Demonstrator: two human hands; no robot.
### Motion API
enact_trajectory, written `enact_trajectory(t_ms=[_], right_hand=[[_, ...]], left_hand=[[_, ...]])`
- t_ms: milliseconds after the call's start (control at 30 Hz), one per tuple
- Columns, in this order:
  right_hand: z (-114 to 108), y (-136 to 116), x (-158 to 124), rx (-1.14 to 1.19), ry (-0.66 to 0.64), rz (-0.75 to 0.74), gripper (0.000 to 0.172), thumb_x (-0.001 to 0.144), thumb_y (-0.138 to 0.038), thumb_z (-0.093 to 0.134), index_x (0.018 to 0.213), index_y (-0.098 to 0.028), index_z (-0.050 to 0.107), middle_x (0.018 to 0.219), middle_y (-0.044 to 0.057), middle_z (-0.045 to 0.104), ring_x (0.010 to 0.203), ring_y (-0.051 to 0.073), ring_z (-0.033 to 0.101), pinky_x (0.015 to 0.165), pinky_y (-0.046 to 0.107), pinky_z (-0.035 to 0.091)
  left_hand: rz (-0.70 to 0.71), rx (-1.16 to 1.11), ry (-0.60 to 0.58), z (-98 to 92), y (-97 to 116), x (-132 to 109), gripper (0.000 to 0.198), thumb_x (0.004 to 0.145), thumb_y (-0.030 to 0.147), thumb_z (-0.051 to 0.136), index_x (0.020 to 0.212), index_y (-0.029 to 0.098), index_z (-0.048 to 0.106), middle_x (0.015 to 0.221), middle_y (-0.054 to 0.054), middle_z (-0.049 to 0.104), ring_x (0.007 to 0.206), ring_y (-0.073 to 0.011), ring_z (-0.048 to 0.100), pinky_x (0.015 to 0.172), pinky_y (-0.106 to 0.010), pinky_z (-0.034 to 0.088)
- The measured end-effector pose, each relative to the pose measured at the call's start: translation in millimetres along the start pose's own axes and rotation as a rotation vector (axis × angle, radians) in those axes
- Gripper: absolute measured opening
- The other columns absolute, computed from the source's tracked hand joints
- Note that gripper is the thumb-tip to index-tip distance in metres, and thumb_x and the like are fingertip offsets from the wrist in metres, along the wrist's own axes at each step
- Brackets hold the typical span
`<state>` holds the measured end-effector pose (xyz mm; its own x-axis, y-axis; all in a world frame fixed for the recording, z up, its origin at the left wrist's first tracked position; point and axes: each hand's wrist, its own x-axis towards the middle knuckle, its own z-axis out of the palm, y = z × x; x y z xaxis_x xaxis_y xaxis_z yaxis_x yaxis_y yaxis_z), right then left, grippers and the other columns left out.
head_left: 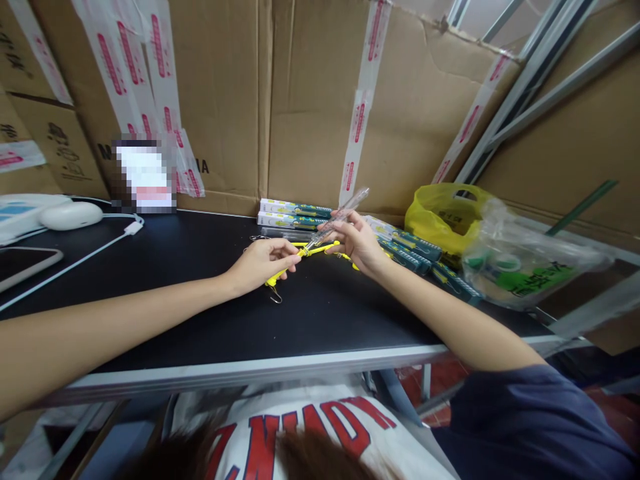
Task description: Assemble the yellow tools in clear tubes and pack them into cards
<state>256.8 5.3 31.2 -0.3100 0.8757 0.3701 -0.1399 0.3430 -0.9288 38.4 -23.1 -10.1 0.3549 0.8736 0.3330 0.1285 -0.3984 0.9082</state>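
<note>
Both closed: left hand (267,261) pinches yellow hooked piece (323,249); right hand (359,241) grips clear tube (356,201). I read "IA" on cardboard (220,113); small boxes (290,208) illegible.

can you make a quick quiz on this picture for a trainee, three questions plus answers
1. Which hand holds the clear plastic piece?
a) left
b) right
c) neither

2. True or false: the yellow bag is farther to the person's right than both hands.

3. Fill in: a metal ____ shows at the near end of the yellow strip, which is in the left hand.

Key:
1. b, the right hand
2. True
3. hook
</note>
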Motion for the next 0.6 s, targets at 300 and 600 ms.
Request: enact_trajectory(t_ms=[300,600], right_hand=[[5.5,-1.1,-4.3,-0.018,-0.041,0.014,0.037,0.074,-0.034,0.072,0.099,-0.022,0.048,0.091,0.002,0.07,0.07,0.014,0.069,0.054,0.025,0.06],[8.1,2.9,-6.6,-0.026,-0.129,0.06,0.037,0.075,-0.036,0.073,0.103,-0.019,0.057,0.099,0.006,0.07,0.076,0.015,0.07,0.058,0.026,0.061]], left_hand=[[0.005,0.008,-0.007,-1.2,-1.4,0.9,0.026,0.077,0.036,0.068,0.086,0.013,0.061,0.069,-0.001,0.065,0.055,-0.0083,0.061,0.053,-0.021,0.053],[0.002,-0.036,-0.006,-1.2,-0.3,0.4,0.028,0.074,0.037,0.072,0.081,0.014,0.057,0.068,-0.001,0.066,0.056,-0.0095,0.062,0.055,-0.023,0.054]])
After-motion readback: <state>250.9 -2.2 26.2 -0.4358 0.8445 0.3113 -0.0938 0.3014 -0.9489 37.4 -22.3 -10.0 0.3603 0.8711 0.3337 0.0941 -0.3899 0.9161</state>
